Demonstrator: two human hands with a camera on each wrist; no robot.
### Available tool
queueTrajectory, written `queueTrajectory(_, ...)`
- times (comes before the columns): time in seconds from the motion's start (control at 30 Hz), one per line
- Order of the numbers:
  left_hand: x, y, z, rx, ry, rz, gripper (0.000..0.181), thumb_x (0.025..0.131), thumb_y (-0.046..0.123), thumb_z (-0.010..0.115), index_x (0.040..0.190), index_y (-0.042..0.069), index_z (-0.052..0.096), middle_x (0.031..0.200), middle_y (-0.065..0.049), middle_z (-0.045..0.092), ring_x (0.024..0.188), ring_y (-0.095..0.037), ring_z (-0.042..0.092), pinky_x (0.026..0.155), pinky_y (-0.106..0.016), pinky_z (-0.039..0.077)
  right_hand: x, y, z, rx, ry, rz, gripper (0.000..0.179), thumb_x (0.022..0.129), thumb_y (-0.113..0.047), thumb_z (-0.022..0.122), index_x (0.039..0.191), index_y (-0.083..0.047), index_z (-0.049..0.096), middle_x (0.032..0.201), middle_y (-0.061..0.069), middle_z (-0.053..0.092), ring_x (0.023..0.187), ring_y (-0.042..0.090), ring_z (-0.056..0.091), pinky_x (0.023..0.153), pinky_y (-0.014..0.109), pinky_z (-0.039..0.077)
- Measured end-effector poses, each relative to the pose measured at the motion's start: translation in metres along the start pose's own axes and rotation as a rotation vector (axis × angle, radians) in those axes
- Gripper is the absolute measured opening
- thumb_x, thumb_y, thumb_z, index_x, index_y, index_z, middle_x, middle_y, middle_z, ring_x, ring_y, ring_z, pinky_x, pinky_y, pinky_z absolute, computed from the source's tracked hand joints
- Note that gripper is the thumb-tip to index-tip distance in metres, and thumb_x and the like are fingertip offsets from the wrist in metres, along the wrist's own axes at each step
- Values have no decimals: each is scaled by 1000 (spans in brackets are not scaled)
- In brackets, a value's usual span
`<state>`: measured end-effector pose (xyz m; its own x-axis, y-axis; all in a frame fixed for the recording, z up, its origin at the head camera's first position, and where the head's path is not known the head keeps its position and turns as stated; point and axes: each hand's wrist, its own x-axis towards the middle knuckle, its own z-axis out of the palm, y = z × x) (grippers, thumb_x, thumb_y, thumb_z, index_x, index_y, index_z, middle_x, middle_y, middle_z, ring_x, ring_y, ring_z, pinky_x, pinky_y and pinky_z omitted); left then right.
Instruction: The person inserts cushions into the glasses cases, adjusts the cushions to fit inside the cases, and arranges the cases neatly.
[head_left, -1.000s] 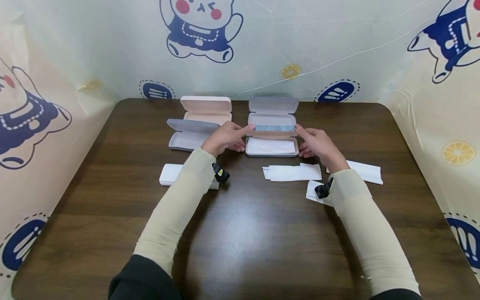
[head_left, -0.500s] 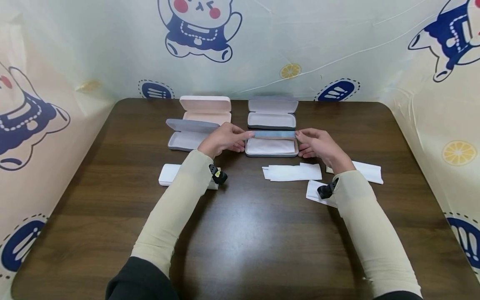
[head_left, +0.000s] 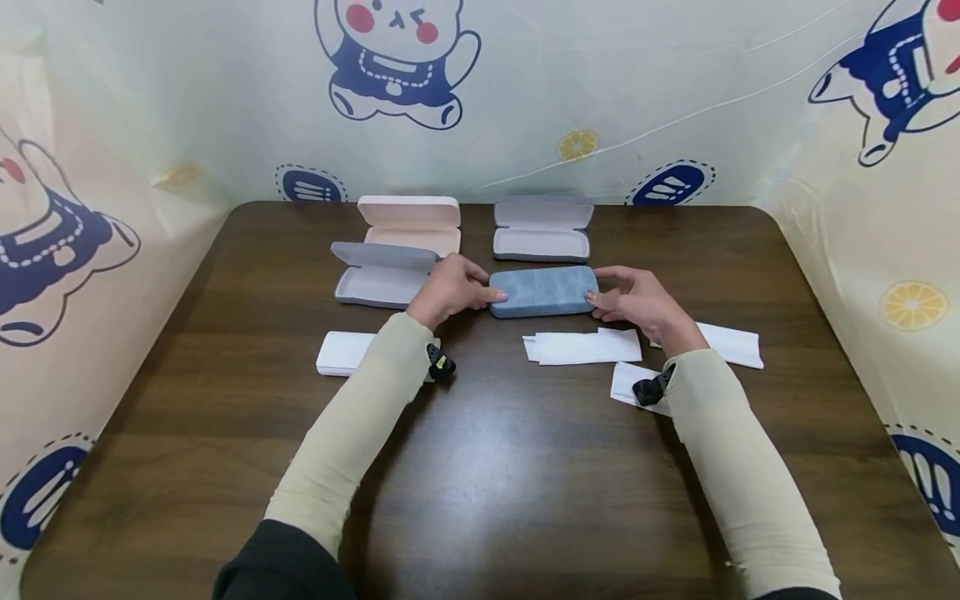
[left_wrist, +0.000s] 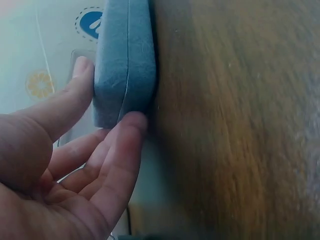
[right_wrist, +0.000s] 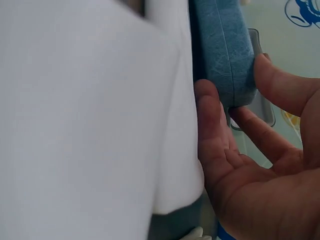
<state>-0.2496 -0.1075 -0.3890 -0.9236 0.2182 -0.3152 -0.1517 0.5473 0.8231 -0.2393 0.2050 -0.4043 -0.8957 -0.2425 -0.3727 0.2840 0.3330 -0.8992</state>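
Observation:
A blue glasses case (head_left: 543, 292) lies with its lid closed on the table, crosswise before me. My left hand (head_left: 459, 287) holds its left end, the thumb over the lid and fingertips at the end near the table, as the left wrist view shows. At the opposite end my right hand (head_left: 633, 302) holds it likewise; in the right wrist view its thumb presses the lid of the blue case (right_wrist: 227, 55). The inside of the case is hidden under the lid.
Behind stand an open grey-lined case (head_left: 542, 244) and an open pink case (head_left: 411, 217); an open grey-blue case (head_left: 378, 283) is left of my left hand. Folded white cloths (head_left: 585, 347) lie nearer me at right, a white stack (head_left: 343, 352) at left.
The blue case's lid has come down from upright toward me, covering the white cloth inside. Both hands have stayed at its ends, thumbs moving down with the lid.

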Motion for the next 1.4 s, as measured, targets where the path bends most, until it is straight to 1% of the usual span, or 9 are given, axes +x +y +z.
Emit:
queueTrajectory(0.07,-1,-1,2,41,26,7,49,82,26,86,119,-2,71,93,-11,73,81,-21,71,78,-34,55,0,1,1,-4,3,-6,58,97,-18,71,148,-7,46,103,18,72,93,28,70,83,35,56)
queueTrajectory(0.17,-1,-1,3,34,35,9,47,82,24,87,118,-2,71,92,-11,73,80,-22,70,79,-36,55,-1,2,1,-14,4,5,58,96,-19,71,148,-7,46,103,19,71,92,28,69,83,34,56)
queueTrajectory(0.37,0,-2,4,60,39,21,52,83,27,85,125,0,69,95,-9,74,83,-19,70,81,-35,54,-3,1,2,-69,-2,7,61,95,-20,72,148,-5,45,103,19,71,90,26,69,81,34,56)
queueTrajectory(0.5,-2,-1,4,69,46,29,52,85,27,83,126,0,68,95,-8,73,85,-19,69,80,-35,53,-5,0,3,-105,3,-3,61,95,-19,73,147,-3,46,102,18,72,88,24,70,80,34,57)
queueTrajectory(0.73,-16,0,-2,85,91,25,51,83,32,85,121,0,71,92,-9,75,87,-19,69,81,-36,52,-18,-5,0,-177,32,-27,59,97,-21,70,146,1,47,109,22,70,93,29,69,85,40,56)
queueTrajectory(0.87,-26,3,-6,74,96,32,42,83,29,85,113,1,74,90,-8,74,84,-20,69,77,-36,53,-31,-9,-4,-232,63,-28,54,98,-23,69,142,3,51,110,23,68,95,32,68,88,43,54)
queueTrajectory(0.97,-33,8,-6,95,101,55,37,83,27,85,108,1,75,88,-7,73,82,-19,69,74,-34,53,-41,-8,-7,-262,77,-24,52,98,-24,68,139,4,53,109,22,68,94,32,68,89,44,53)
queueTrajectory(1.17,-43,24,5,185,61,151,30,83,24,85,101,2,77,84,-5,73,77,-16,66,69,-32,51,-57,-3,-12,-305,87,-9,49,97,-25,70,135,4,56,105,20,67,92,31,66,88,45,54)
queueTrajectory(1.4,-48,36,31,339,2,218,24,83,28,86,92,7,79,81,0,72,75,-14,60,69,-29,48,-69,6,-13,-324,88,-20,44,97,-21,70,132,3,59,105,19,70,89,33,65,86,41,53)
